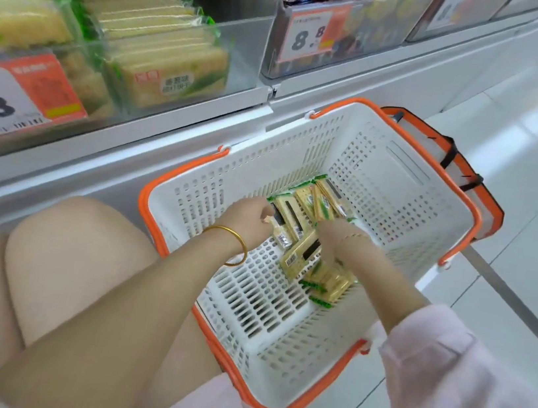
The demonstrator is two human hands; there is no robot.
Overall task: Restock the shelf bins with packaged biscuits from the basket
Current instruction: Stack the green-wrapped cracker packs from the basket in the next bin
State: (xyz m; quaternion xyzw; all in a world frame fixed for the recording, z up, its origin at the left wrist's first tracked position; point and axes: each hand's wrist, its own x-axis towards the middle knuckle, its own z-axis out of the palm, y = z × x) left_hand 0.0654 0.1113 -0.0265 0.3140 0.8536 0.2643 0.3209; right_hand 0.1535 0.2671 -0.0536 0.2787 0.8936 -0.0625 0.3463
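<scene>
Shop aisle: clear shelf bin (244, 48) up-left of hands holding stacked packs (164, 51); neighbouring price tag (307, 34) showing "8.8". White basket (374, 132) holding biscuit packets (301, 208); left hand (248, 218) pinching one, right hand (339, 238) reaching among them, grip hidden.

We see a white, orange-rimmed basket (417, 145) standing on the pale tiled floor (528, 143) just beside the shelf (175, 121), whose ledge carries clear bins (245, 45) side by side, price tags (306, 36) on their fronts.
</scene>
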